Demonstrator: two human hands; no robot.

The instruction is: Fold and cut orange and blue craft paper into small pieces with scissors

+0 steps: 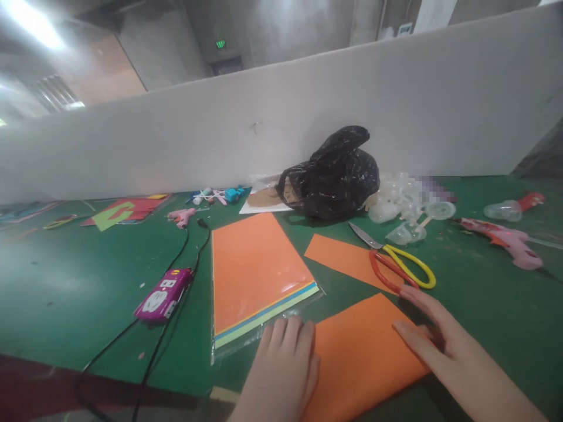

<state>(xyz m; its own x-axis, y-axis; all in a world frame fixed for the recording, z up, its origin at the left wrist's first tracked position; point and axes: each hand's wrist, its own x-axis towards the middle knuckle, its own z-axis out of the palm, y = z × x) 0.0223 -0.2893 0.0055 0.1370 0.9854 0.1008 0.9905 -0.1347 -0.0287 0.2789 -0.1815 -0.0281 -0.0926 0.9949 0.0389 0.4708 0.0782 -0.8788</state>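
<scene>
An orange paper sheet lies in front of me at the table's near edge. My left hand rests at its left side, fingers bent together and thumb along the paper. At the right edge of the sheet is my right hand, thumb touching the paper and index finger apart from it, close to the scissors' red handle. The scissors, with one red and one yellow handle, lie open across a narrow orange paper strip. A clear sleeve of coloured paper lies just beyond my left hand.
A purple power strip with black cords lies left. Pink glue guns are at both sides. A black plastic bag, clear plastic cups and red and green paper sit by the white partition.
</scene>
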